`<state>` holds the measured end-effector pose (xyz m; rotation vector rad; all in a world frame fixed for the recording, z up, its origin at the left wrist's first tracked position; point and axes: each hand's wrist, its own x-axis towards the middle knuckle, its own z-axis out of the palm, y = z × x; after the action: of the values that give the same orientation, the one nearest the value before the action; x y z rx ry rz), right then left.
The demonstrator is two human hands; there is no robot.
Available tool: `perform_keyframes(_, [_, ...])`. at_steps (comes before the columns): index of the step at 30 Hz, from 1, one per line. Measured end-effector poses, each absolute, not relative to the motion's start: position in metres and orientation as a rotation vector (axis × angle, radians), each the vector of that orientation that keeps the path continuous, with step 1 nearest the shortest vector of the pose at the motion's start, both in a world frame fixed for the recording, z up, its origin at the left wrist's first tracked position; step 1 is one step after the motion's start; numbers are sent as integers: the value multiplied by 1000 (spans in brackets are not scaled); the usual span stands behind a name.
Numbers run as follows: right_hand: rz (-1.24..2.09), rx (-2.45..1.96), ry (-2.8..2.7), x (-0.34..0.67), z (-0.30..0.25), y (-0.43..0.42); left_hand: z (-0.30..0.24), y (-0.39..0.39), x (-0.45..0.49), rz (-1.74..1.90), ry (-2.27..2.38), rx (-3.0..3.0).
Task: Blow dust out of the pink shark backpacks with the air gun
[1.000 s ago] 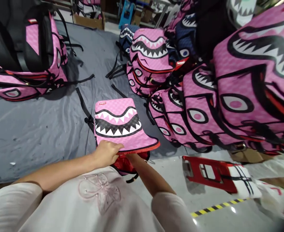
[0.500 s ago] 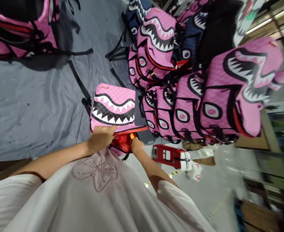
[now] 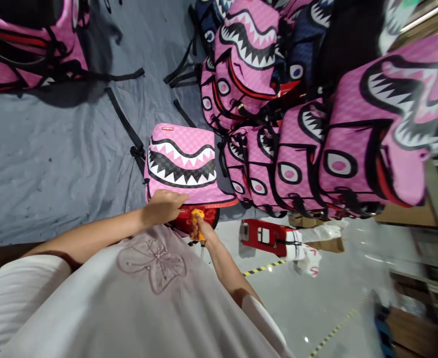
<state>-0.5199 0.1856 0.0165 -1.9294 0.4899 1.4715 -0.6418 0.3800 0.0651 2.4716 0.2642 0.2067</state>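
Note:
A pink backpack (image 3: 181, 156) with a printed shark mouth lies on the grey cloth in front of me, its red-lined opening (image 3: 177, 215) facing my body. My left hand (image 3: 164, 205) is closed on the near edge of its front panel; the thumb is hidden. My right hand (image 3: 201, 229), at the opening, grips an orange-yellow hand tool (image 3: 197, 214). The tool's head points up toward the red lining, and a thin piece shows below my fist. I cannot make out the tool's exact kind.
Several pink shark backpacks (image 3: 289, 173) stand in a row at the right, with more pink and navy ones (image 3: 301, 49) behind. Another pink backpack (image 3: 65, 59) lies at the far left on the grey cloth (image 3: 54, 164). A red and white object (image 3: 267, 236) is below the table edge.
My right hand has moved left and out from the backpack's opening, so more of the orange-yellow tool shows. My left hand stays on the panel edge. The whole view has shifted slightly.

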Motion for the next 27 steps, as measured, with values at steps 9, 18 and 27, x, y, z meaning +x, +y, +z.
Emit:
perform_keyframes(9, [1362,-1402,426,-515,-31,234,58,419,-608,438,376,2382])
perform_keyframes(18, [1207,-1173,270,-542,-48,247,83,470,-579,610,575,2199])
perform_keyframes(27, [1141,-1174,209,-549,-52,245,77,480,-576,659,627,2190])
